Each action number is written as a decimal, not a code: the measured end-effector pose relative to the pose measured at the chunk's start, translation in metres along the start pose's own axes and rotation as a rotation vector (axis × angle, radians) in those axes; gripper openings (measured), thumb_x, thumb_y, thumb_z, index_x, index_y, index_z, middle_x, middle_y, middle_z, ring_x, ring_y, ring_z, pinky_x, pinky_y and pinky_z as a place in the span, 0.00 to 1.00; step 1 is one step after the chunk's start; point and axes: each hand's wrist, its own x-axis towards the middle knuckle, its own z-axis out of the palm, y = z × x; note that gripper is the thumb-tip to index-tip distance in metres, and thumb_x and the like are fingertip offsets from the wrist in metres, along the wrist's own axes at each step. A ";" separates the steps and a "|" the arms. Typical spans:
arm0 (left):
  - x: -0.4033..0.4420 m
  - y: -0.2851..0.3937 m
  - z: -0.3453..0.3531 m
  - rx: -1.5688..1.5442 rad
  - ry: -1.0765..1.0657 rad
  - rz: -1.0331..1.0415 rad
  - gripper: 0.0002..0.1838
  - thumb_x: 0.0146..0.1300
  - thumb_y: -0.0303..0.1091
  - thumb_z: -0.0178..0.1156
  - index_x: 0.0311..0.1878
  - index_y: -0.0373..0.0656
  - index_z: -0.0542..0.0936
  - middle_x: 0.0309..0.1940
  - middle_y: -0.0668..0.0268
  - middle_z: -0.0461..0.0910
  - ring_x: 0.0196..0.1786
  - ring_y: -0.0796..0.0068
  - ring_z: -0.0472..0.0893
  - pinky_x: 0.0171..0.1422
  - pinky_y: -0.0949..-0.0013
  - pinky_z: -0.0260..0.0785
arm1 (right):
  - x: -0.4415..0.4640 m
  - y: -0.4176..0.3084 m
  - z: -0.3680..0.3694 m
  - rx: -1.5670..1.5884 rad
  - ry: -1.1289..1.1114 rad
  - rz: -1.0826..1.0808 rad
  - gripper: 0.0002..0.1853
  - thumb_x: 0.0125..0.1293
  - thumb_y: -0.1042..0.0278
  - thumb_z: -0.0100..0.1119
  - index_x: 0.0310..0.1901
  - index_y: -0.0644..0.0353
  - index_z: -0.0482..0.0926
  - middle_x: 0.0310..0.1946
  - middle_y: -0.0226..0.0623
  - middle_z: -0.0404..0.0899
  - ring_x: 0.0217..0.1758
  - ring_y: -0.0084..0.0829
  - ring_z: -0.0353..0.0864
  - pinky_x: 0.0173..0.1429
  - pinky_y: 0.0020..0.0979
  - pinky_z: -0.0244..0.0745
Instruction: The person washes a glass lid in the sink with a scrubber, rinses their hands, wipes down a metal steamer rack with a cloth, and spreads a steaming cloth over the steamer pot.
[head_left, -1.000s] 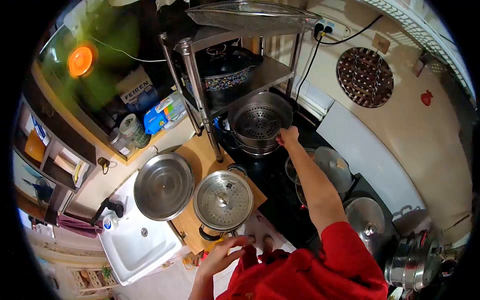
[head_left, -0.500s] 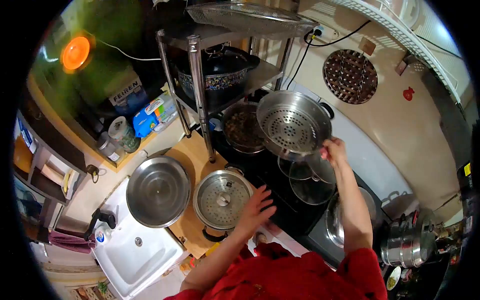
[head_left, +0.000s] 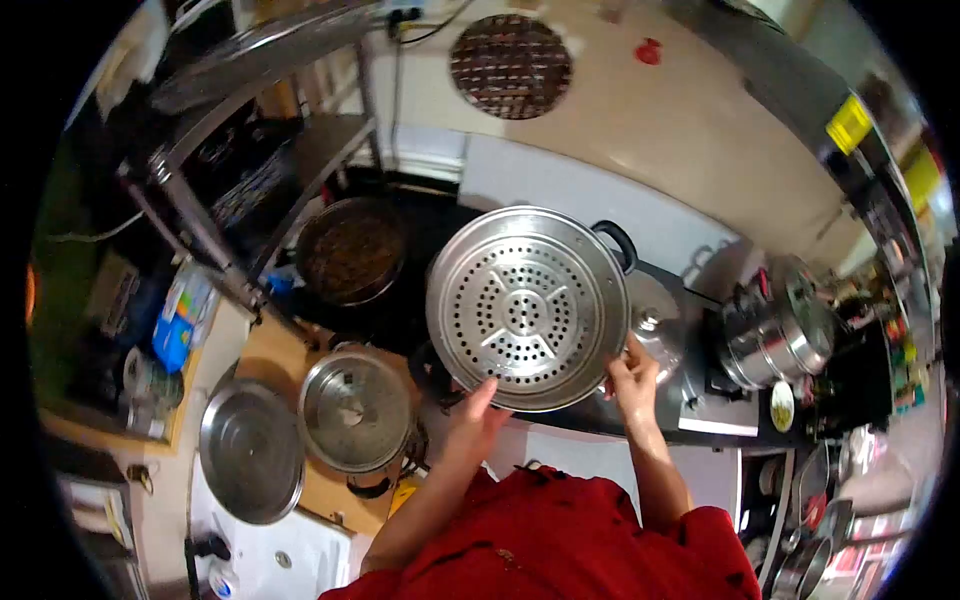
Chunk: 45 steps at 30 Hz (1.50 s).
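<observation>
A steel steamer basket [head_left: 530, 365] with a perforated bottom and black side handles is held in front of me, its inside facing up. My left hand [head_left: 472, 430] grips the near-left rim, with the thumb over the edge and the other fingers hidden below. On the right, my right hand [head_left: 632, 378] pinches the rim. Partly behind the basket lies a lid with a knob [head_left: 650, 318], on the counter beside my right hand. To the left, a pan [head_left: 350, 250] of dark brown food sits on the black stove.
A lidded steel pot [head_left: 355, 412] stands on a wooden board, beside a wide steel basin [head_left: 252, 450] over the white sink [head_left: 310, 560]. Stacked steamer pots [head_left: 775, 335] stand on the right. A metal rack [head_left: 200, 200] rises at the left.
My view has turned right. The steamer basket has come closer and rightward from beside the pan. My left hand, free and spread before, now holds its rim; my right hand still grips it.
</observation>
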 end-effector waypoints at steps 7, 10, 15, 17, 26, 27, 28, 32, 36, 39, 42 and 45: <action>0.035 -0.023 0.030 -0.074 -0.101 0.147 0.27 0.57 0.30 0.50 0.61 0.36 0.61 0.59 0.55 0.64 0.62 0.58 0.65 0.67 0.57 0.54 | 0.002 -0.007 -0.065 0.128 0.049 -0.080 0.28 0.58 0.70 0.55 0.61 0.65 0.61 0.32 0.32 0.75 0.30 0.20 0.74 0.27 0.21 0.69; 0.053 -0.032 0.047 -0.118 0.024 0.047 0.31 0.51 0.23 0.48 0.62 0.36 0.58 0.60 0.55 0.62 0.63 0.57 0.63 0.68 0.54 0.53 | 0.008 -0.011 -0.118 0.154 0.048 -0.054 0.39 0.57 0.51 0.57 0.65 0.62 0.54 0.53 0.40 0.68 0.52 0.30 0.71 0.43 0.28 0.73; 0.054 -0.055 0.096 -0.016 -0.131 0.123 0.33 0.47 0.20 0.54 0.61 0.34 0.60 0.58 0.53 0.64 0.62 0.56 0.64 0.67 0.54 0.55 | 0.010 -0.016 -0.182 0.240 -0.010 -0.042 0.45 0.55 0.46 0.57 0.67 0.60 0.47 0.61 0.52 0.58 0.61 0.40 0.64 0.54 0.37 0.68; 0.067 -0.072 0.093 0.006 -0.160 0.103 0.38 0.45 0.17 0.54 0.64 0.47 0.58 0.58 0.64 0.64 0.61 0.66 0.64 0.68 0.59 0.52 | 0.013 -0.017 -0.199 0.244 0.059 -0.038 0.42 0.56 0.49 0.58 0.66 0.62 0.51 0.59 0.48 0.62 0.60 0.37 0.64 0.58 0.35 0.64; 0.077 -0.100 0.140 0.167 -0.183 -0.067 0.39 0.42 0.16 0.59 0.62 0.47 0.61 0.55 0.65 0.68 0.59 0.69 0.67 0.64 0.64 0.58 | 0.014 0.009 -0.275 0.526 0.067 0.112 0.33 0.54 0.58 0.62 0.58 0.62 0.61 0.52 0.40 0.69 0.53 0.33 0.69 0.56 0.34 0.66; 0.079 -0.103 0.144 0.173 -0.189 -0.079 0.39 0.42 0.16 0.59 0.62 0.47 0.61 0.55 0.65 0.68 0.59 0.69 0.67 0.64 0.64 0.58 | 0.014 0.012 -0.279 0.534 0.053 0.152 0.32 0.54 0.59 0.62 0.57 0.62 0.62 0.50 0.39 0.70 0.50 0.32 0.71 0.53 0.33 0.69; 0.081 -0.104 0.147 0.175 -0.285 -0.042 0.39 0.42 0.16 0.59 0.61 0.47 0.62 0.55 0.66 0.68 0.58 0.69 0.67 0.63 0.64 0.59 | 0.015 0.017 -0.280 0.563 0.088 0.179 0.28 0.53 0.66 0.60 0.55 0.63 0.64 0.46 0.39 0.73 0.46 0.32 0.75 0.49 0.32 0.73; 0.095 -0.105 0.163 0.196 -0.302 -0.046 0.34 0.44 0.18 0.59 0.59 0.44 0.65 0.49 0.66 0.72 0.52 0.71 0.72 0.60 0.66 0.62 | 0.004 0.017 -0.285 0.528 0.178 0.229 0.25 0.47 0.76 0.56 0.51 0.64 0.67 0.41 0.38 0.74 0.43 0.32 0.75 0.48 0.34 0.72; 0.098 -0.099 0.195 0.794 -0.244 -0.289 0.36 0.47 0.22 0.62 0.61 0.38 0.61 0.52 0.63 0.70 0.52 0.70 0.71 0.59 0.67 0.63 | -0.014 0.012 -0.285 0.476 0.653 0.280 0.18 0.44 0.74 0.54 0.42 0.61 0.70 0.33 0.35 0.72 0.38 0.33 0.72 0.45 0.35 0.69; 0.103 -0.103 0.195 0.700 -0.689 -0.150 0.45 0.47 0.25 0.65 0.67 0.40 0.51 0.62 0.61 0.61 0.61 0.68 0.64 0.62 0.65 0.60 | -0.044 0.024 -0.319 0.599 0.636 -0.012 0.25 0.47 0.72 0.50 0.51 0.66 0.66 0.39 0.40 0.74 0.41 0.38 0.75 0.45 0.37 0.73; 0.105 -0.073 0.188 0.934 -0.768 0.131 0.44 0.46 0.34 0.69 0.66 0.48 0.57 0.64 0.60 0.56 0.63 0.65 0.63 0.61 0.63 0.61 | -0.097 0.041 -0.367 0.333 0.982 -0.284 0.25 0.47 0.78 0.50 0.51 0.70 0.67 0.48 0.45 0.71 0.47 0.34 0.72 0.50 0.36 0.71; 0.151 -0.043 0.155 0.947 -0.588 0.191 0.41 0.47 0.35 0.67 0.65 0.46 0.59 0.61 0.58 0.61 0.62 0.64 0.64 0.61 0.62 0.61 | -0.153 0.070 -0.427 -0.655 1.093 -0.500 0.27 0.54 0.73 0.53 0.57 0.67 0.61 0.54 0.45 0.67 0.51 0.36 0.70 0.58 0.37 0.65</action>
